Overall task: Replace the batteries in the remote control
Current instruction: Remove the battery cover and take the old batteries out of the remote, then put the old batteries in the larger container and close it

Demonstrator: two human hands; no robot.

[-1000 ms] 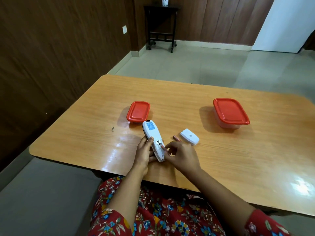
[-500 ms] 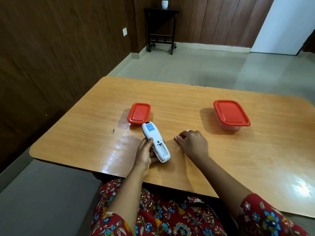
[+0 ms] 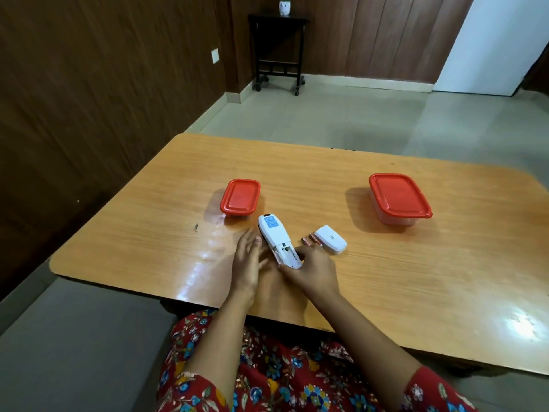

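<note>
Since leaving the two copper cylindrical batteries (image 3: 311, 238), right hand (image 3: 316, 270) pinches white plastic remote control (image 3: 274, 237) at near end, grip clamped; left hand (image 3: 248, 263) lies alongside, grip apart.

I see the remote (image 3: 274, 243) mid-frame on the table (image 3: 416, 278), left hand (image 3: 248, 263) beside it, right hand (image 3: 315, 269) at its lower end. Batteries (image 3: 311, 239) and cover (image 3: 330, 238) lie just right of it, small container (image 3: 240, 197) just above it, large container (image 3: 398, 199) at the upper right.

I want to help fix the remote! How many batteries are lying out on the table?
2. Both batteries lie side by side on the table, between the remote and its white cover. More may hide in the closed small box or large box.
</note>
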